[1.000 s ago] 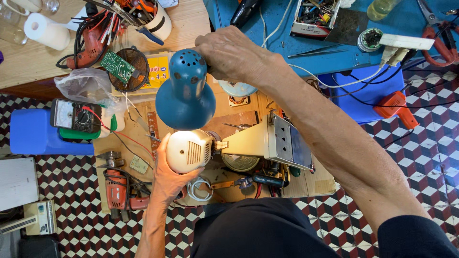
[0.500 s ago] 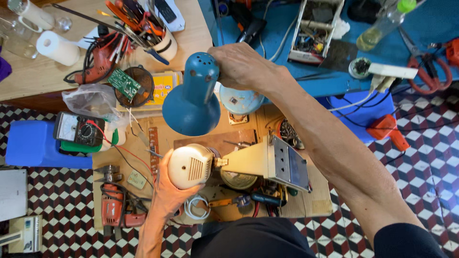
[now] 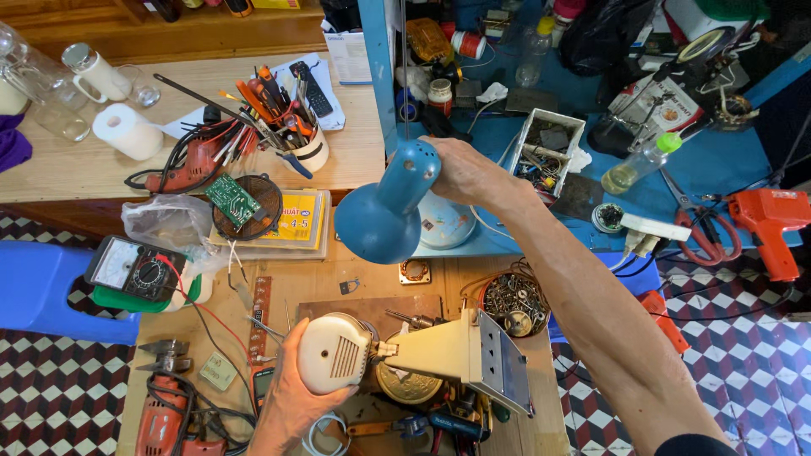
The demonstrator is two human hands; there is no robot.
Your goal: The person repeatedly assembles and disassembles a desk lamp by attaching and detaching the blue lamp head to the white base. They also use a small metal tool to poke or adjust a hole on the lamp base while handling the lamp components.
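The right hand [image 3: 469, 173] is closed around the narrow rear end of a blue lamp shade [image 3: 384, 215], with the fingers wrapped over its neck; the wide open mouth of the shade hangs below and to the left of the grip, tilted down toward the wooden board [image 3: 372, 304]. The left hand [image 3: 291, 393] comes up from the bottom edge and cups a rounded cream device [image 3: 334, 353] from underneath and from the left, fingers curled tightly on its shell; its slotted face points up. The device lies just right of the palm, and its right end touches a beige casing [image 3: 460, 350] that rests on the board. The lamp shade sits above the device, well apart from it. To the left, a multimeter [image 3: 135, 270] lies on a blue stool [image 3: 42, 291]. An orange drill [image 3: 165, 422] lies by the left forearm.
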